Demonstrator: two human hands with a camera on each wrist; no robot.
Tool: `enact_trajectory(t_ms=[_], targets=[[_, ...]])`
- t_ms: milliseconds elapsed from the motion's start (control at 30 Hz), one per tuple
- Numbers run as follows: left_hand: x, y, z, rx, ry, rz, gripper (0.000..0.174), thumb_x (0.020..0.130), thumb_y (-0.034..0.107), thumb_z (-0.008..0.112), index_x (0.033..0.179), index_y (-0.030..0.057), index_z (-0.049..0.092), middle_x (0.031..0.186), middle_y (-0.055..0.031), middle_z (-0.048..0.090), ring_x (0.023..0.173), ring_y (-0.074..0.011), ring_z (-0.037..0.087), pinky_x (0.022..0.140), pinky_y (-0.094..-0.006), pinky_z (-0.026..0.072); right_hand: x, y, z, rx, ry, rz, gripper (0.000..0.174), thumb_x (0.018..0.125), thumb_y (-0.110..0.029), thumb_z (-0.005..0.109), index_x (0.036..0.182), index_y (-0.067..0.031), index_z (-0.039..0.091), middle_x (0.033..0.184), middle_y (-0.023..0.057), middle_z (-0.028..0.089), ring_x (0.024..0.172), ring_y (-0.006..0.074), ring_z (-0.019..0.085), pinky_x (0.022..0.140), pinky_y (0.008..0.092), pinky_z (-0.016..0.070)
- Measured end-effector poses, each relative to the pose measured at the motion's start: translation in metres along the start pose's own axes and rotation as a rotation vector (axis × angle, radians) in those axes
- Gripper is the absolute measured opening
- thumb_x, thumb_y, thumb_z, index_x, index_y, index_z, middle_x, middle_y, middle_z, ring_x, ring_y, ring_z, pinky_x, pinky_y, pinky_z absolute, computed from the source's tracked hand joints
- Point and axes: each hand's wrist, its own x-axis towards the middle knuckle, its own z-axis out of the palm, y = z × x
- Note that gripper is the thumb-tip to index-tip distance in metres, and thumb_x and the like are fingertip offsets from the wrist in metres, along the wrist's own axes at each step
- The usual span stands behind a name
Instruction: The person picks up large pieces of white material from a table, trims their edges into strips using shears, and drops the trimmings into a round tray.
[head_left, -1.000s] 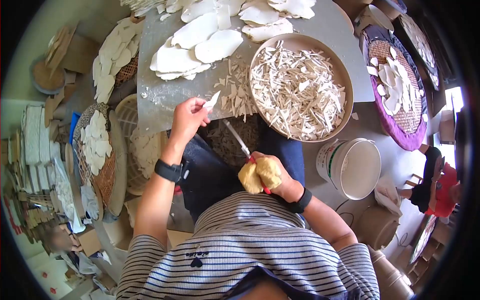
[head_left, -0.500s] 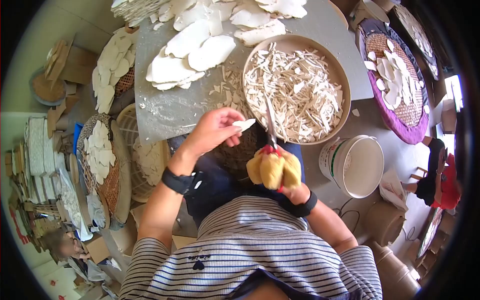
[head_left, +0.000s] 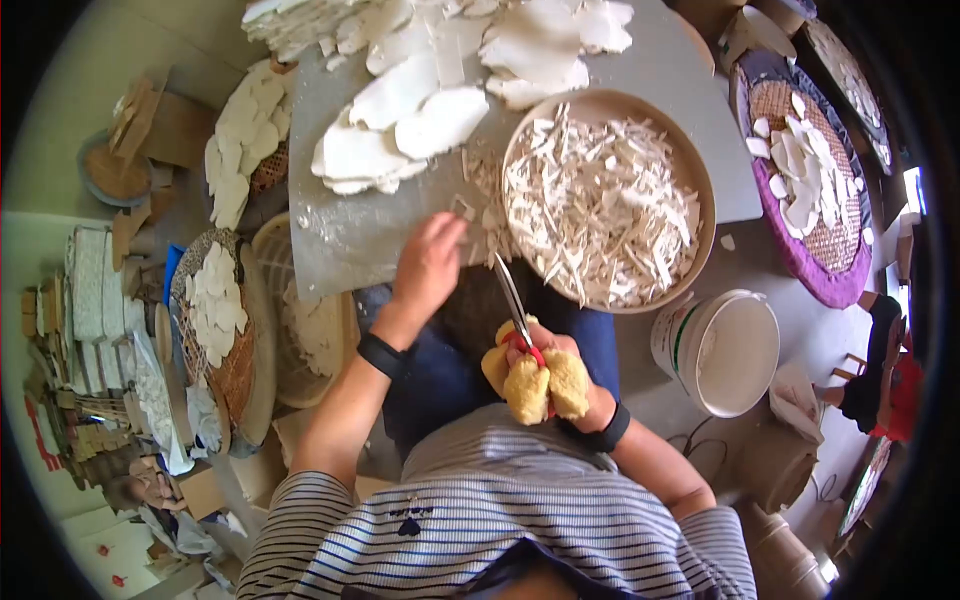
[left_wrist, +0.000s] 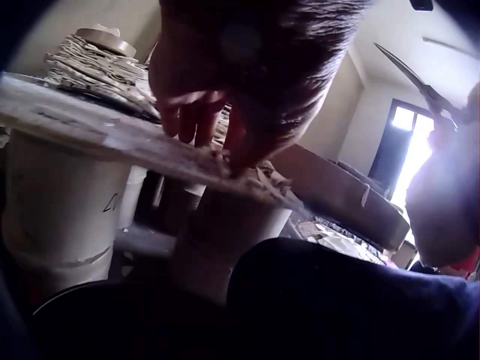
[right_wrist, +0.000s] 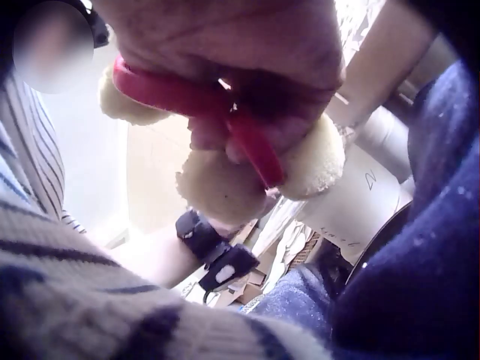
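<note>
My left hand [head_left: 428,266] reaches over the table's near edge, slightly blurred, its fingertips at a small pile of white chips [head_left: 480,172]. In the left wrist view its fingers point down at the chips, the thumb apart from them. A small pale chip [head_left: 462,208] lies right by the fingertips. Scissors [head_left: 510,297] with red handles [right_wrist: 255,150] are gripped in my right hand [head_left: 592,400] above my lap, blades pointing towards the table. Thick yellow fluffy pads [head_left: 527,388] surround the fingers and handles. Right of the left hand, a round tray [head_left: 708,215] holds cut white strips.
Large flat white slices [head_left: 440,122] lie stacked on the grey table [head_left: 345,240]. A white bucket [head_left: 738,350] stands on the floor at right. Woven trays of white pieces flank both sides, one with a purple rim [head_left: 835,285]. Another person [head_left: 880,380] is at far right.
The left hand held a white piece between its fingers in both earlier frames; now that piece is gone from it and the hand is at the chip pile. The scissors have tilted back leftward, away from the tray.
</note>
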Motion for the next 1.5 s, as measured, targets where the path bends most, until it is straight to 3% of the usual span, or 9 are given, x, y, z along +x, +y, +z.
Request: enact_trajectory(t_ms=[333, 633, 733, 833, 967, 1067, 1300, 1400, 1500], targets=[[-0.012, -0.038, -0.036, -1.002, 0.131, -0.714, 0.026, 0.088, 0.002, 0.052, 0.113, -0.0061, 0.054, 0.096, -0.0118, 0.064, 0.081, -0.0168, 0.065, 0.072, -0.0262, 0.0526, 0.008, 0.024, 0.000, -0.201, -0.199, 0.153, 0.011, 0.087, -0.014, 0.056, 0.083, -0.0035, 0.056, 0.080, -0.0007, 0.055, 0.074, 0.0062, 0.051, 0.070, 0.0223, 0.0431], [-0.012, -0.040, -0.038, -0.944, 0.124, -0.728, 0.023, 0.086, 0.004, 0.056, 0.107, -0.0046, 0.054, 0.089, -0.0109, 0.065, 0.073, -0.0134, 0.063, 0.063, -0.0236, 0.0521, 0.008, 0.021, -0.002, -0.413, -0.206, 0.091, 0.013, 0.086, -0.015, 0.058, 0.084, -0.0027, 0.058, 0.079, 0.0002, 0.056, 0.077, 0.0078, 0.054, 0.072, 0.0232, 0.0440], [-0.009, -0.042, -0.042, -0.759, 0.102, -0.698, 0.024, 0.084, 0.004, 0.059, 0.107, -0.0031, 0.055, 0.090, -0.0110, 0.066, 0.077, -0.0127, 0.063, 0.063, -0.0224, 0.0508, 0.007, 0.031, -0.001, -0.084, -0.165, 0.187, 0.014, 0.085, -0.016, 0.059, 0.084, -0.0020, 0.059, 0.081, 0.0014, 0.057, 0.078, 0.0095, 0.056, 0.072, 0.0241, 0.0443], [-0.008, -0.047, -0.042, -0.693, 0.089, -0.659, 0.020, 0.082, 0.003, 0.060, 0.101, -0.0031, 0.059, 0.087, -0.0094, 0.066, 0.073, -0.0104, 0.061, 0.061, -0.0216, 0.0501, 0.008, 0.031, 0.000, -0.344, -0.212, -0.054, 0.009, 0.083, -0.009, 0.055, 0.076, -0.0033, 0.053, 0.075, -0.0009, 0.049, 0.069, 0.0109, 0.054, 0.061, 0.0269, 0.0443], [-0.006, -0.048, -0.047, -0.744, 0.075, -0.656, 0.014, 0.081, 0.001, 0.057, 0.094, -0.0029, 0.063, 0.084, -0.0071, 0.066, 0.070, -0.0097, 0.061, 0.060, -0.0216, 0.0493, 0.008, 0.044, 0.002, 0.354, -0.131, 0.282, 0.005, 0.080, -0.007, 0.056, 0.078, -0.0034, 0.054, 0.072, -0.0013, 0.048, 0.068, 0.0110, 0.053, 0.061, 0.0278, 0.0442], [-0.002, -0.051, -0.052, -0.635, -0.004, -0.661, 0.015, 0.084, 0.003, 0.056, 0.096, -0.0036, 0.061, 0.086, -0.0093, 0.066, 0.073, -0.0115, 0.063, 0.062, -0.0224, 0.0498, 0.008, 0.038, 0.002, -0.315, -0.170, -0.007, 0.005, 0.079, -0.008, 0.057, 0.078, -0.0042, 0.054, 0.070, 0.0010, 0.049, 0.068, 0.0128, 0.054, 0.061, 0.0281, 0.0442], [-0.006, -0.062, -0.064, -0.154, -0.113, -0.494, 0.015, 0.086, 0.008, 0.056, 0.097, -0.0016, 0.061, 0.083, -0.0107, 0.067, 0.073, -0.0138, 0.064, 0.063, -0.0247, 0.0506, 0.010, 0.043, 0.000, -0.471, -0.194, -0.127, 0.014, 0.076, -0.016, 0.061, 0.081, -0.0077, 0.052, 0.070, 0.0100, 0.054, 0.068, 0.0280, 0.058, 0.061, 0.0316, 0.0447], [0.017, -0.051, -0.082, -0.654, -0.272, -0.708, 0.019, 0.088, 0.013, 0.057, 0.100, -0.0009, 0.060, 0.083, -0.0098, 0.066, 0.070, -0.0135, 0.063, 0.062, -0.0245, 0.0508, 0.011, 0.047, -0.002, -0.505, -0.229, -0.138, 0.016, 0.076, -0.018, 0.061, 0.081, -0.0076, 0.051, 0.070, 0.0112, 0.054, 0.067, 0.0286, 0.058, 0.060, 0.0323, 0.0450], [0.051, 0.014, -0.110, -1.133, -0.140, -0.570, 0.022, 0.088, 0.016, 0.058, 0.103, -0.0004, 0.060, 0.087, -0.0102, 0.065, 0.066, -0.0123, 0.062, 0.059, -0.0230, 0.0503, 0.012, 0.053, 0.004, -0.314, -0.234, -0.091, 0.015, 0.077, -0.018, 0.061, 0.083, -0.0070, 0.053, 0.068, 0.0110, 0.055, 0.067, 0.0282, 0.058, 0.060, 0.0318, 0.0455]])
